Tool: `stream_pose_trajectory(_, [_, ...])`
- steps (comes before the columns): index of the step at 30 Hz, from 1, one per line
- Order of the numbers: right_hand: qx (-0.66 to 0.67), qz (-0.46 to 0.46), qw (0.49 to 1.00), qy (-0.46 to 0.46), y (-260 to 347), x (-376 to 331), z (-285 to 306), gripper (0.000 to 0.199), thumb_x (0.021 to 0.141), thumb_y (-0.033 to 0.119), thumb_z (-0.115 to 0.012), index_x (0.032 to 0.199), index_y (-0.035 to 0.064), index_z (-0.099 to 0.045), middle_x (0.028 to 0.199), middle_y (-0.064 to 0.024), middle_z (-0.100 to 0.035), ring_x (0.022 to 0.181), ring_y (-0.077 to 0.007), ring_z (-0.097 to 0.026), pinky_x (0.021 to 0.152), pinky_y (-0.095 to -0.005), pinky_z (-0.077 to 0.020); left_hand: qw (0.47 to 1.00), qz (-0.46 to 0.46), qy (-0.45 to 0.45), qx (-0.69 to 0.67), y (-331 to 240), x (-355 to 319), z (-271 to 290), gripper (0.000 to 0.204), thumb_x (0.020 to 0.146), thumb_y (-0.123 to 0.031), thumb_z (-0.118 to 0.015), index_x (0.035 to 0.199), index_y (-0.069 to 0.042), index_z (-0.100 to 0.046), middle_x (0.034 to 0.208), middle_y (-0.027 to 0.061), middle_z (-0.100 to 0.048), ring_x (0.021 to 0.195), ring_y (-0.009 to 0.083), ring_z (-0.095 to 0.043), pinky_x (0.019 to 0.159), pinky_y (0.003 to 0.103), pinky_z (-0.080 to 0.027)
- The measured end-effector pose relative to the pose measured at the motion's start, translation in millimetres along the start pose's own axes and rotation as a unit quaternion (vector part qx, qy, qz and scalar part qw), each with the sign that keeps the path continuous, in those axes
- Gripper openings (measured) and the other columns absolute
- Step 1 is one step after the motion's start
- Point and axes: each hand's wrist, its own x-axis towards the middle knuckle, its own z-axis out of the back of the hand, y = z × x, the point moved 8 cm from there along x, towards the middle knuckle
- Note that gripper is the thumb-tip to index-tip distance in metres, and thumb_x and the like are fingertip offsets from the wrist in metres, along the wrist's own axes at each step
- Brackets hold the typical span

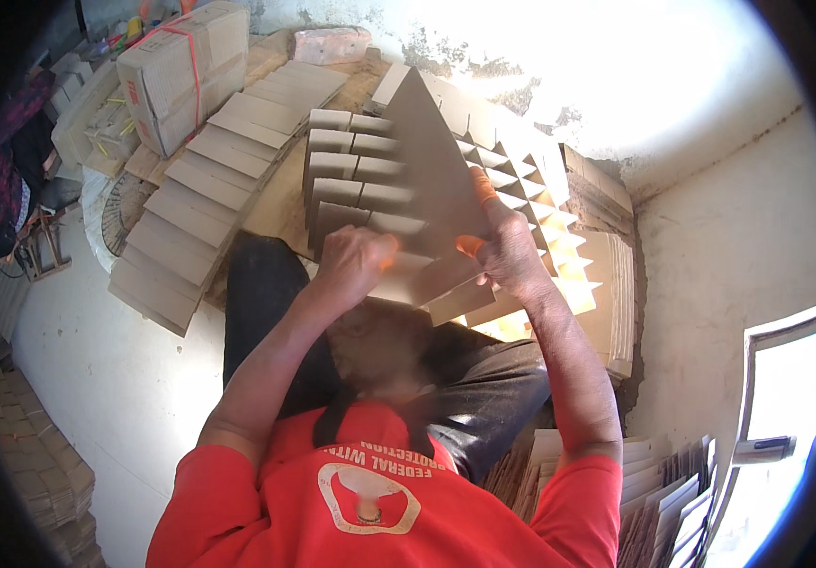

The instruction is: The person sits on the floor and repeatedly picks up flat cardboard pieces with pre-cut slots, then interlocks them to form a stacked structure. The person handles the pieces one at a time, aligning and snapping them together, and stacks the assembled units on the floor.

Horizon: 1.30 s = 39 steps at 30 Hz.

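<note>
A tall grey-brown cardboard sheet point(431, 156), tilted and blurred near its lower end, stands over my lap. My right hand point(510, 248) grips its right edge, with orange covers on the thumb and index finger. By the sheet's lower left side, my left hand point(353, 263) is closed, an orange cover on one fingertip; whatever lies within its fingers is hidden. Behind the sheet is a cardboard divider grid point(531, 189) with crossed slots. Rows of upright cardboard pieces point(360, 170) sit to the left of the sheet, just beyond my left hand.
A fanned row of cardboard strips point(195, 194) runs along the left, beside a strapped carton point(185, 76). A brick point(332, 44) lies at the back. Stacked cardboard point(607, 293) stands right, more point(668, 492) lower right. Another person's patterned sleeve point(24, 123) shows far left.
</note>
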Motion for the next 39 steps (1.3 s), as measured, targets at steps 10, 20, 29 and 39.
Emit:
stream_pose_trajectory(10, [-0.023,0.058,0.998,0.000,-1.4,11.4,-4.4,0.083,0.081,-0.020,-0.051,0.154,0.0051,-0.020,0.097,-0.0122,-0.065,0.049,-0.0099,-0.050,0.041,-0.0247,-0.0451,1.000,-0.005,-0.008,0.003,-3.0,12.1,0.9,0.016,0.072,-0.007,-0.074,0.087,-0.003,-0.071,0.082,0.0145,-0.070,0.074,0.0337,-0.065,0.069,0.043,-0.049])
stream_pose_trajectory(20, [0.090,-0.092,0.985,0.117,-80.9,33.4,-63.2,0.032,0.081,0.016,-0.072,0.107,-0.0001,-0.060,0.083,-0.0149,-0.064,0.079,-0.0256,-0.064,0.070,-0.0367,-0.0506,0.999,-0.001,0.013,-0.037,1.5,19.9,0.7,0.018,0.073,-0.007,-0.073,0.090,-0.004,-0.071,0.083,0.0152,-0.069,0.077,0.0350,-0.065,0.071,0.044,-0.049])
stream_pose_trajectory(29, [-0.164,0.010,0.975,-0.146,-55.6,6.0,7.4,0.035,0.085,0.010,-0.067,0.116,-0.0039,-0.061,0.105,-0.0201,-0.066,0.089,-0.0265,-0.066,0.073,-0.0384,-0.0535,0.998,-0.049,-0.014,-0.025,-17.4,10.8,24.8,0.046,0.078,-0.013,-0.073,0.121,-0.004,-0.061,0.110,0.0141,-0.066,0.105,0.0327,-0.059,0.090,0.043,-0.047])
stream_pose_trajectory(39, [-0.420,-0.254,0.761,-0.425,-324.5,-148.0,179.2,0.060,0.087,0.019,-0.069,0.140,0.0038,-0.045,0.139,-0.0151,-0.051,0.127,-0.0326,-0.049,0.100,-0.0444,-0.0445,0.980,-0.113,0.118,0.112,-62.8,24.6,-20.9,0.079,0.078,-0.013,-0.069,0.147,0.001,-0.032,0.147,0.0203,-0.039,0.142,0.0347,-0.031,0.117,0.047,-0.022])
